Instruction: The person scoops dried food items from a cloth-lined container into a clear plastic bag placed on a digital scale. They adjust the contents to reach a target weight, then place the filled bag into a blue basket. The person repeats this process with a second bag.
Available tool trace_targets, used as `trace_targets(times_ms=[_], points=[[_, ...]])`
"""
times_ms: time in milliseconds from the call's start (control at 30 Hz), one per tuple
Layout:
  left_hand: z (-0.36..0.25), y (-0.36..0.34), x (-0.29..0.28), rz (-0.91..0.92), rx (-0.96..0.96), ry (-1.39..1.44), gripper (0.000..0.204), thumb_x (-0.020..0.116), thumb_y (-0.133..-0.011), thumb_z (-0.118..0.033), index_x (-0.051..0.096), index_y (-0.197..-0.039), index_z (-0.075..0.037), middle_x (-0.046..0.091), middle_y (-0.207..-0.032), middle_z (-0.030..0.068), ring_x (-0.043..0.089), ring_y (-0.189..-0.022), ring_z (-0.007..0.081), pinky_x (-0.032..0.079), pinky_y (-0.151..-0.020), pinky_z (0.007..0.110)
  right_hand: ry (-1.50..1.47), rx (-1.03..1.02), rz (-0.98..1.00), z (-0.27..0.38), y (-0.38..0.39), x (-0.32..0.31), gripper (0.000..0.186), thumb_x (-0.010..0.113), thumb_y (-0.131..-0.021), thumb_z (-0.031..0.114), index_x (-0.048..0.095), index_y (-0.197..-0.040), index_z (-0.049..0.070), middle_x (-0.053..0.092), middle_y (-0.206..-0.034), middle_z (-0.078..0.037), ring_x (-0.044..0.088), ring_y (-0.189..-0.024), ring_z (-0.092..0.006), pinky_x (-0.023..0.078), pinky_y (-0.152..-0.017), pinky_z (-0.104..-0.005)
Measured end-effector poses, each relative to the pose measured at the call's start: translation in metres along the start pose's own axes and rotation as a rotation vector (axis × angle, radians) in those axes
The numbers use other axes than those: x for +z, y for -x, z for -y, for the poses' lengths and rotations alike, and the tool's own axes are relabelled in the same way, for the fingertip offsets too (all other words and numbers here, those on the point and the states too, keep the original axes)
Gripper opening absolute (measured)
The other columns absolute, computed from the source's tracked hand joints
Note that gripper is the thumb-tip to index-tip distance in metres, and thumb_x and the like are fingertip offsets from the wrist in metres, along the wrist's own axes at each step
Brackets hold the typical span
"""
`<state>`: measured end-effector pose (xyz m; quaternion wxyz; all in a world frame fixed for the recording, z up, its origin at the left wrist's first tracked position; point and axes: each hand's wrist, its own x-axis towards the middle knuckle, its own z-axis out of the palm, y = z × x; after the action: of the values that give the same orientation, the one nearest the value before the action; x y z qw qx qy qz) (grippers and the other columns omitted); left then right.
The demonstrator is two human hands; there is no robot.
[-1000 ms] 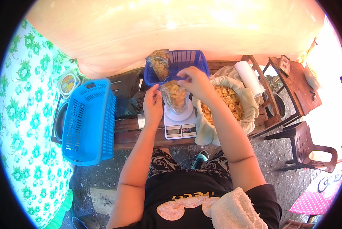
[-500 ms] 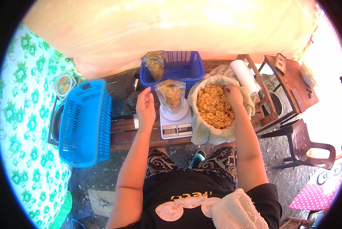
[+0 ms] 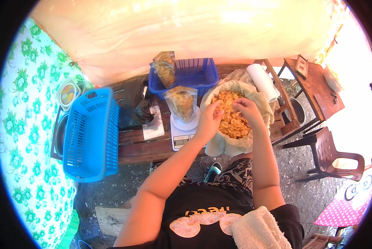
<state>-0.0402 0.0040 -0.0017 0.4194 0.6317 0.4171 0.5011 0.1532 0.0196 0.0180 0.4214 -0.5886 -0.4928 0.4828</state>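
Both hands are over a cloth-lined container [image 3: 224, 146] heaped with thin yellow-orange chips [image 3: 232, 124]. My left hand [image 3: 211, 119] reaches across the white digital scale [image 3: 180, 142] to the left side of the heap, fingers drawn together. From the right, my right hand [image 3: 250, 111] bends over the chips with thumb and fingertips pinched. Whatever sits between the fingers of either hand is too small to make out. A clear stand-up pouch [image 3: 181, 103] partly filled with chips stands on the scale's round platform, its top edge open; my left forearm covers part of the scale.
Behind the scale, a dark blue basket [image 3: 198, 79] holds another chip-filled pouch [image 3: 165, 70]. A large light-blue basket [image 3: 90, 133] stands left, near a black plastic bag [image 3: 130, 110] and white packets [image 3: 153, 124]. A white roll [image 3: 261, 82] lies behind the container; a brown chair [image 3: 325, 153] is at right.
My left hand has moved right, from beside the pouch to the chips. My right hand has shifted slightly left and down over the heap. White packets on the table have come into view.
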Motion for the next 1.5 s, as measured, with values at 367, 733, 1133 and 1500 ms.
trace_targets(times_ms=[367,733,1133,1500], points=[[0.019,-0.005,0.014,-0.061,0.240,-0.222,0.024,0.060,-0.090,-0.001,0.063,-0.114,0.001,0.066,-0.102,0.0181,0.068,-0.086,0.0319,0.054,-0.072,0.037,-0.310,0.196,0.054,-0.012,0.018,0.026,0.016,0.062,-0.095,0.020,0.065,-0.105,0.007,0.063,-0.090,0.002,0.062,-0.078,-0.0089,0.051,-0.066,-0.0235],[0.025,0.001,0.021,-0.008,0.296,-0.203,0.027,0.061,-0.087,0.005,0.062,-0.113,0.001,0.066,-0.102,0.0179,0.068,-0.085,0.0307,0.054,-0.071,0.035,-0.272,0.169,-0.004,-0.017,0.015,0.028,0.015,0.061,-0.091,0.016,0.065,-0.102,0.007,0.064,-0.092,-0.001,0.061,-0.083,-0.0092,0.050,-0.066,-0.0241],[0.010,-0.004,0.002,-0.042,-0.103,0.038,0.015,0.064,-0.090,-0.004,0.067,-0.104,0.000,0.069,-0.093,0.0105,0.067,-0.081,0.0149,0.053,-0.064,0.029,0.371,-0.066,-0.227,-0.032,0.009,0.001,0.023,0.069,-0.084,0.013,0.070,-0.101,-0.003,0.068,-0.075,-0.008,0.064,-0.067,-0.0139,0.050,-0.062,-0.0289],[-0.054,-0.043,-0.125,-0.361,0.471,-0.644,0.008,0.071,-0.080,-0.008,0.071,-0.088,-0.007,0.061,-0.094,0.0079,0.057,-0.091,0.0287,0.046,-0.080,0.039,0.233,-0.621,-0.106,0.077,0.001,0.085,0.018,0.065,-0.089,0.009,0.070,-0.104,0.003,0.071,-0.092,-0.012,0.068,-0.086,-0.0230,0.052,-0.075,-0.0330]])
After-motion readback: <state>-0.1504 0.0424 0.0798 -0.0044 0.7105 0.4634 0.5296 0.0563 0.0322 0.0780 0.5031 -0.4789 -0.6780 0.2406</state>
